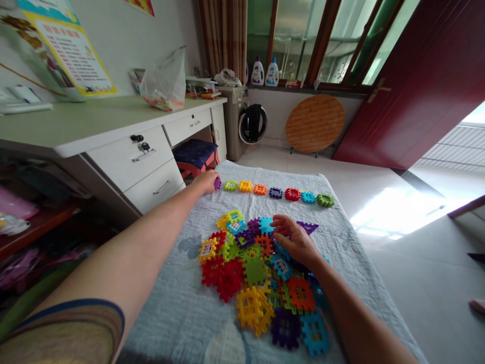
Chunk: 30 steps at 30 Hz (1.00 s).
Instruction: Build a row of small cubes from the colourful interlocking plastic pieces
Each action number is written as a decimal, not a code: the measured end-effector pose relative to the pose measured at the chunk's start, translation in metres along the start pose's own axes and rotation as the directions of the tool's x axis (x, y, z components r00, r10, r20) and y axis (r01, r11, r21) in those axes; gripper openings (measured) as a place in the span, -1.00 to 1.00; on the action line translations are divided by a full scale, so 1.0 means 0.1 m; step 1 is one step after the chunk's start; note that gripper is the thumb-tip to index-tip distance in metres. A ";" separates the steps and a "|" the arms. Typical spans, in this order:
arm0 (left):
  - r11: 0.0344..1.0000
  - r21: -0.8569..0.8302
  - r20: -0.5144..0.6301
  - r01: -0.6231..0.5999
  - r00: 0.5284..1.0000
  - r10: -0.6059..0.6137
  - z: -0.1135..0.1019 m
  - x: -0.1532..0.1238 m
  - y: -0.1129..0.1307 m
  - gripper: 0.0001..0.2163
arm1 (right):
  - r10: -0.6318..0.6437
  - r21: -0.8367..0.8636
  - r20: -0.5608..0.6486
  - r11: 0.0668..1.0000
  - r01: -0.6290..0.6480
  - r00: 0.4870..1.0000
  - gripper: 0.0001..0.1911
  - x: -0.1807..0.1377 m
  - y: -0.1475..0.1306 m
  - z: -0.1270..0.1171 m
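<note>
My left hand (206, 182) is closed on a purple building block (217, 183), partly hidden by the fingers, at the left end of a row of blocks. Rightward from it lie a light green block (230, 185), a yellow block (245, 186), an orange block (259, 189), a dark purple block (276, 192), a red block (293, 194), a blue block (308, 197) and a green block (325, 200). Over the loose pile of notched plastic pieces (254, 271), my right hand (295, 240) is open, its fingers apart and their tips beside a light blue piece (266, 225). A purple triangular piece (307, 228) lies beyond it.
Pale blue cloth (189, 303) covers the table. A white desk (125, 116) with drawers stands at the left, a plastic bag (164, 83) on top. Beyond are a cushioned stool (195, 153), a washing machine (233, 121), a round wooden tabletop (315, 123) and a red door (409, 86).
</note>
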<state>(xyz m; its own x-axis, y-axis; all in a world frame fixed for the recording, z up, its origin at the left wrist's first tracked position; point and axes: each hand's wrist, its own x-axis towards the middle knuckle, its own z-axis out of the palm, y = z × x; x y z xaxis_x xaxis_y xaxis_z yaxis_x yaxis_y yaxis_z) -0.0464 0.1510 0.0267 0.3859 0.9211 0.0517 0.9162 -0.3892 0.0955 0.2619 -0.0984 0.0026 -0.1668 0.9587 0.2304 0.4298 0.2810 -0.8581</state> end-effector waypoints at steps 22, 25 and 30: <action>0.995 0.096 0.373 -0.034 0.928 -0.004 -0.11 0.38 0.10 -0.36 | 0.006 -0.031 -0.009 0.999 -0.007 1.000 -0.57 0.00 0.02 -0.01; 0.994 0.106 0.372 -0.036 0.928 -0.006 -0.12 0.37 0.12 -0.38 | 0.005 -0.042 -0.010 0.999 -0.005 1.000 -0.57 0.00 0.02 -0.02; 0.991 0.125 0.391 -0.041 0.920 -0.011 -0.12 0.39 0.11 -0.39 | 0.001 -0.056 -0.005 0.998 -0.001 1.000 -0.56 0.00 0.03 -0.02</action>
<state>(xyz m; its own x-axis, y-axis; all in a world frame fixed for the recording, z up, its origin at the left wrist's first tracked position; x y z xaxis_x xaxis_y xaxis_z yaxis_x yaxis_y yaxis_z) -0.0225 0.1825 0.0417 0.3872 0.8560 -0.3425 0.9059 -0.4223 -0.0313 0.2652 -0.0974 0.0015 -0.1617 0.9591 0.2323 0.4787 0.2821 -0.8314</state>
